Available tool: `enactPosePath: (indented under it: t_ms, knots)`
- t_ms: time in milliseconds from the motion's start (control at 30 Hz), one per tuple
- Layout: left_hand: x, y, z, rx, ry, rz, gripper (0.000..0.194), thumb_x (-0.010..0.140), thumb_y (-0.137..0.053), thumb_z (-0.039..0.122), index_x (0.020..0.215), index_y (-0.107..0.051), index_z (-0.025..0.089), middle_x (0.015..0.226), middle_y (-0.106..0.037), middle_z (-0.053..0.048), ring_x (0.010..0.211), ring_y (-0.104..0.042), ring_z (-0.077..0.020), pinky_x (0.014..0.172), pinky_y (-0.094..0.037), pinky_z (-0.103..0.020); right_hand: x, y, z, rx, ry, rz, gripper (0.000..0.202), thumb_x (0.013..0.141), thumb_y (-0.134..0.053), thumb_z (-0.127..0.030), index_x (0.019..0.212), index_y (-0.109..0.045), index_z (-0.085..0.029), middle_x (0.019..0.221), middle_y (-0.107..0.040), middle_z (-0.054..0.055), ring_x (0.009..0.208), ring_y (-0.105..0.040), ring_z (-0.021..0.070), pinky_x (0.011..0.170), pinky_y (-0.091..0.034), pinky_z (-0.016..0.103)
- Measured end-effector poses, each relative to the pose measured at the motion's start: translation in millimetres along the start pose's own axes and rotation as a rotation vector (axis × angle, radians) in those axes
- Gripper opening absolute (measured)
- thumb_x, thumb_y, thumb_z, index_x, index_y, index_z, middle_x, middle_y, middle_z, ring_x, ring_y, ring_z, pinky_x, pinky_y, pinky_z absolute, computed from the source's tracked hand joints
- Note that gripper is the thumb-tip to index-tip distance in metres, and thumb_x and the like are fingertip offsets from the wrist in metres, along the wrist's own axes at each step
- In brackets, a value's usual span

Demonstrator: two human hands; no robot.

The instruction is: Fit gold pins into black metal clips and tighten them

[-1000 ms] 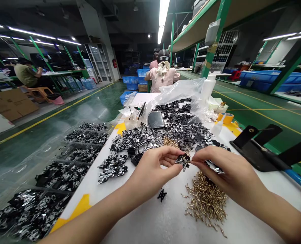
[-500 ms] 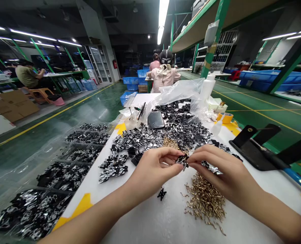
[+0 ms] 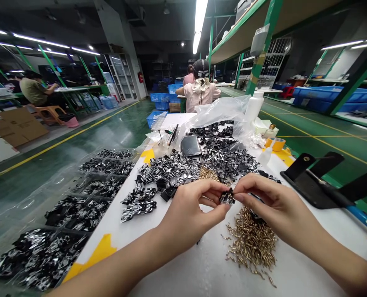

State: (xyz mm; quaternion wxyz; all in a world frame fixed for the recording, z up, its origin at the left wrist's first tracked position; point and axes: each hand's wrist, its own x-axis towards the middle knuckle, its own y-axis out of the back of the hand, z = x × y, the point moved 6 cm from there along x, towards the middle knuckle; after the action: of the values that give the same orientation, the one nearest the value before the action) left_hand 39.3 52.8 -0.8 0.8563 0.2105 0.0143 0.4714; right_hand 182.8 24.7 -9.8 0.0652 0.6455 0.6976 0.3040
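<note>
Left hand [image 3: 198,204] and right hand [image 3: 271,202], fingertips pinched on glossy black-silver part [image 3: 227,197], curly brassy pieces [image 3: 253,243] below

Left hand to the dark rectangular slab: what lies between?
In the head view, a heap of small black-and-silver parts lies between the left hand and the slab.

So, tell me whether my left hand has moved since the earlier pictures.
Yes, slightly: your left hand has shifted right, toward the pile of gold pieces, which stayed put, and it now nearly hides the small black star-shaped piece.
</note>
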Motion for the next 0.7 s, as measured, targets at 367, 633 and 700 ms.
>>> enactPosePath:
  t_ms: [367,633,700]
  knots:
    - [-1.1,-0.3,4.8,0.010,-0.070,0.004,0.022,0.075,-0.061,0.019,0.096,-0.064,0.013,0.084,-0.064,-0.006,0.075,-0.062,-0.0138,0.071,-0.054,-0.023,0.7,-9.0,11.4,0.336,-0.212,-0.019,0.020,0.082,-0.057,-0.039,0.085,-0.048,-0.022,0.077,-0.048,0.000,0.071,-0.046,0.0126,0.055,-0.037,0.024]
    - [2.6,-1.0,-7.3,-0.340,0.202,-0.059,0.027,0.079,-0.061,0.026,0.104,-0.065,0.016,0.084,-0.068,-0.005,0.075,-0.062,-0.0139,0.073,-0.051,-0.026,-2.3,-1.6,-1.2,0.284,-0.048,0.004,0.008,0.088,-0.048,-0.032,0.092,-0.047,-0.025,0.087,-0.048,0.001,0.077,-0.050,0.0135,0.065,-0.043,0.026]
    - [3.8,-2.8,-9.3,-0.435,0.252,-0.094,0.025,0.080,-0.059,0.025,0.102,-0.067,0.016,0.083,-0.068,-0.005,0.071,-0.061,-0.0124,0.072,-0.050,-0.025,-4.0,1.9,-6.8,0.156,0.082,0.014,0.007,0.090,-0.046,-0.025,0.096,-0.049,-0.027,0.092,-0.048,0.002,0.084,-0.050,0.0141,0.071,-0.043,0.027]
